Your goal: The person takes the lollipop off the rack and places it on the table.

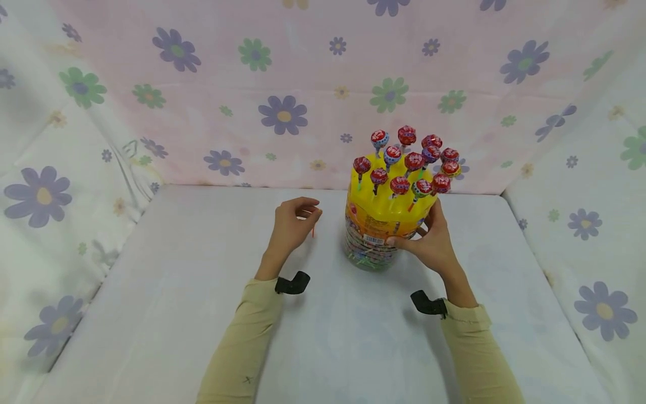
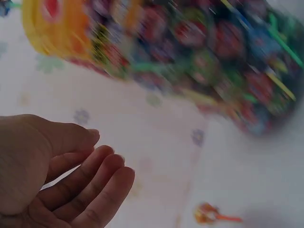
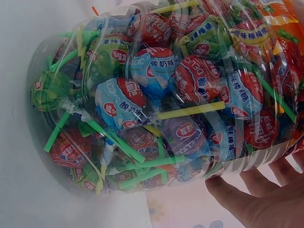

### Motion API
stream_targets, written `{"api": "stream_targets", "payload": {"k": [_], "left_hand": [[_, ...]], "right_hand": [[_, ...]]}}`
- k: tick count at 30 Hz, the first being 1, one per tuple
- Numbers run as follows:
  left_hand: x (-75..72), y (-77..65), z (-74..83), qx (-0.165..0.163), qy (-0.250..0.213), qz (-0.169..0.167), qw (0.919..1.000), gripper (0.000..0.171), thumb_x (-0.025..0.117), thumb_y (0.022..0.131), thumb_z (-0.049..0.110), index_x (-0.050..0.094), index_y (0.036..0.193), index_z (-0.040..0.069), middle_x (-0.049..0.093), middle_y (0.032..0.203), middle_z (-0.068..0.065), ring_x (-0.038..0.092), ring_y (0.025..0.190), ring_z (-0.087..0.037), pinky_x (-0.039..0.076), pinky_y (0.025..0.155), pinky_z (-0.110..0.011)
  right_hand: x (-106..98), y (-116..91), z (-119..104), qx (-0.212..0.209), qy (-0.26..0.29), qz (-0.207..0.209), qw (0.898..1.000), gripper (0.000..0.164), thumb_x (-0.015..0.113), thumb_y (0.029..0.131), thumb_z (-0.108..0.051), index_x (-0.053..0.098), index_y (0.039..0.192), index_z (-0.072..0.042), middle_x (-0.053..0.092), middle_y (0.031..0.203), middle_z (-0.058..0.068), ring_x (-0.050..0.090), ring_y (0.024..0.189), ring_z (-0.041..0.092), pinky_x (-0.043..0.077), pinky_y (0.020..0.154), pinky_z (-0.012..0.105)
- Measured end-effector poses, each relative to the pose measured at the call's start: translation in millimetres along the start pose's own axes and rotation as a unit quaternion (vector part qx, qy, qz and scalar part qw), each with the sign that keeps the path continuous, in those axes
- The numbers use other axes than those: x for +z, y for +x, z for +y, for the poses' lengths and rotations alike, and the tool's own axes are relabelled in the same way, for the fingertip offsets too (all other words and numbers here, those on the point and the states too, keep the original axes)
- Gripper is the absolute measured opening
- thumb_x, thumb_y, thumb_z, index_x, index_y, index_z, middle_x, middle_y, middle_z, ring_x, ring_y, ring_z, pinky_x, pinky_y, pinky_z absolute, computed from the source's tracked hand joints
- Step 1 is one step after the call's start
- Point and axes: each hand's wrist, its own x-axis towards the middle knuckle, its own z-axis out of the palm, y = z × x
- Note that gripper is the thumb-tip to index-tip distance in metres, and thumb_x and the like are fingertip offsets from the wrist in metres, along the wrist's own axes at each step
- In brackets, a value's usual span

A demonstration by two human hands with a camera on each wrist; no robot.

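Note:
A large clear jar of wrapped lollipops (image 3: 142,109) with a yellow lid (image 1: 378,202) stands on the white table, right of centre. Several lollipops (image 1: 400,186) stick up out of the lid. My right hand (image 1: 431,238) grips the jar's right side near the top, thumb in front and fingers round the back. Left of the jar, my left hand (image 1: 296,221) hovers with loosely bent fingers. In the left wrist view nothing shows between its fingers (image 2: 102,183). A loose lollipop (image 2: 206,213) with an orange-red stick lies on the table by that hand; the head view shows only its stick.
The white table (image 1: 176,269) meets a flower-patterned cloth backdrop (image 1: 313,90) behind, with more cloth at both sides. A black wrist mount (image 1: 292,283) sits on the left sleeve, another (image 1: 428,303) on the right.

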Motion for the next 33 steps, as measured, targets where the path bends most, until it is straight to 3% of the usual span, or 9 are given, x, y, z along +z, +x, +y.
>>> {"api": "stream_targets", "payload": {"k": [9,15,21,33], "left_hand": [[-1.6,-4.4,74.5,0.071,-0.103,-0.002,0.9921,0.024,0.070,0.096,0.006,0.071,0.118,-0.002,0.073,0.107,-0.017,0.071,0.095,-0.027,0.063,0.082,-0.033],[4.1,-6.4,107.3,0.090,-0.159,0.021,0.9829,0.031,0.067,0.096,0.001,0.065,0.126,-0.006,0.069,0.118,-0.020,0.068,0.106,-0.029,0.060,0.091,-0.031],[13.2,-8.3,120.1,0.111,-0.187,0.036,0.9753,0.038,0.065,0.096,-0.003,0.059,0.133,-0.008,0.064,0.127,-0.023,0.065,0.116,-0.032,0.057,0.098,-0.037],[25.7,-0.2,115.2,0.164,-0.188,0.048,0.9672,0.031,0.065,0.096,-0.004,0.062,0.125,-0.012,0.068,0.118,-0.026,0.069,0.106,-0.034,0.060,0.093,-0.034]], "right_hand": [[-2.5,-0.3,1.9,0.002,-0.002,-0.002,1.000,0.091,0.084,0.081,-0.004,0.030,0.152,-0.020,0.048,0.145,0.007,0.046,0.136,0.027,0.040,0.112,0.064],[-2.0,0.6,2.7,0.003,0.000,-0.004,1.000,0.091,0.084,0.081,-0.004,0.029,0.152,-0.020,0.048,0.145,0.008,0.046,0.136,0.028,0.041,0.111,0.063],[-1.8,0.8,2.1,0.007,-0.005,-0.005,1.000,0.092,0.085,0.081,-0.004,0.029,0.152,-0.017,0.047,0.147,0.010,0.045,0.138,0.031,0.040,0.112,0.063],[-2.2,1.0,3.3,0.004,-0.007,-0.005,1.000,0.094,0.085,0.081,-0.004,0.027,0.154,-0.017,0.047,0.146,0.011,0.046,0.137,0.033,0.040,0.112,0.064]]}}
